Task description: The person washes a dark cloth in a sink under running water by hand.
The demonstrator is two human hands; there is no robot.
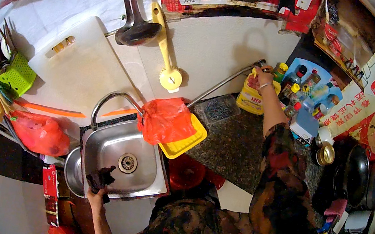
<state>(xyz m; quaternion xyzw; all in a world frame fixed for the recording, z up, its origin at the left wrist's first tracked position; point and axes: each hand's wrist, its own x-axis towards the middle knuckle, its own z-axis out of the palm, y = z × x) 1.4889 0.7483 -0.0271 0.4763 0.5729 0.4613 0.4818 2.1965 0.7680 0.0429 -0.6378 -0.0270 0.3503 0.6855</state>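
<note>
A crumpled dark cloth (101, 177) is pinched in my left hand (96, 196), over the near left corner of the stainless steel sink (141, 180). My right hand (263, 79) grips the top of a yellow plastic jug (251, 97) at the back of the dark speckled countertop (231, 146). Its fingers partly hide the jug's handle and cap. The jug stands upright beside several sauce bottles (293, 77). A curved chrome faucet (103, 99) arches over the sink, its spout end by a red plastic bag (168, 119). No water shows in the basin.
Under the red bag is a yellow plastic tray (187, 143). A metal rod (221, 83) slants along the wall. A white cutting board (83, 62) leans behind the sink. Ladles (137, 30) hang above. Black pans (352, 174) stand at right, and a metal basin (72, 170) left of the sink.
</note>
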